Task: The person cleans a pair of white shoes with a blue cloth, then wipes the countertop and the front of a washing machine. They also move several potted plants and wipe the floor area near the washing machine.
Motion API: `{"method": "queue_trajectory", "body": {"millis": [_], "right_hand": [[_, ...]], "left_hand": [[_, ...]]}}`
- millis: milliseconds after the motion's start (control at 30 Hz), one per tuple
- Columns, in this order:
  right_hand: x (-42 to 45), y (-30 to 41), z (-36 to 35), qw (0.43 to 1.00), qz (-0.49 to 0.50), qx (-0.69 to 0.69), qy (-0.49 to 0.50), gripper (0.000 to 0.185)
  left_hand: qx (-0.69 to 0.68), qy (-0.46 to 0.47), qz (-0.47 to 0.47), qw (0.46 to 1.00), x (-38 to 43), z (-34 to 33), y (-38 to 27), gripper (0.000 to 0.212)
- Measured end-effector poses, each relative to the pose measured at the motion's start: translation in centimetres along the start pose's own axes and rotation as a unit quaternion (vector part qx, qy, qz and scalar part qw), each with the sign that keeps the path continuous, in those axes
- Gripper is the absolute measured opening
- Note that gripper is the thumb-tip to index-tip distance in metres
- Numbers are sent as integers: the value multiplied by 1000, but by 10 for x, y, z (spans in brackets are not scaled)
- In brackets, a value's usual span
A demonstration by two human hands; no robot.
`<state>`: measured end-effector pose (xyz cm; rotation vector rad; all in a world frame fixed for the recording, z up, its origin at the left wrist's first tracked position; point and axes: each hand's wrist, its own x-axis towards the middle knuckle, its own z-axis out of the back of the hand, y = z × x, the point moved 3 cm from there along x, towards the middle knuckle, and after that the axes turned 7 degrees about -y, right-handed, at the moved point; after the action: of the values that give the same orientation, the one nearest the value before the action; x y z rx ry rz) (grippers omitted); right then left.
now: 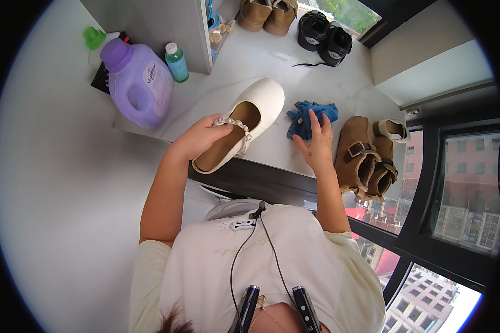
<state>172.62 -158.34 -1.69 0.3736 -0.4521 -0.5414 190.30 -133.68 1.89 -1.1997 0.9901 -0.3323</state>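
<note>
My left hand (pixel 202 137) grips a white flat shoe (pixel 262 104) by its side, with the thumb near the strap of round ornaments. The shoe has a brown insole and is tilted over the counter's front edge, its toe pointing up and to the right. To its right, a crumpled blue cloth (pixel 306 120) lies on the marbled white counter (pixel 266 154). Over the cloth's near right part is my right hand (pixel 318 145), fingers spread; whether the fingertips touch the cloth, I cannot tell.
Brown buckled shoes (pixel 354 154) and another white shoe (pixel 391 130) stand at the right, by the windows. Black shoes (pixel 325 39) and tan shoes (pixel 266 14) are at the back. At the left stand a purple detergent jug (pixel 143 87) and a small green bottle (pixel 177 64), beside a grey panel (pixel 171 25).
</note>
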Motion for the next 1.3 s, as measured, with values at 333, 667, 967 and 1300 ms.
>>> {"method": "queue_trajectory", "body": {"millis": [333,667,967,1300], "right_hand": [[-9,-5,-4,992,75,-102,19,29],[29,-1,8,967,-80,217,-109,17],[10,19,-12,989,74,125,9,49],[9,-1,-36,986,163,15,-27,41]], "left_hand": [[-143,-25,98,984,8,-10,28,41],[483,-311,-183,798,3,0,-10,53],[654,-317,-181,663,-18,-58,23,75],[270,-90,-111,952,-5,-18,-7,61]]}}
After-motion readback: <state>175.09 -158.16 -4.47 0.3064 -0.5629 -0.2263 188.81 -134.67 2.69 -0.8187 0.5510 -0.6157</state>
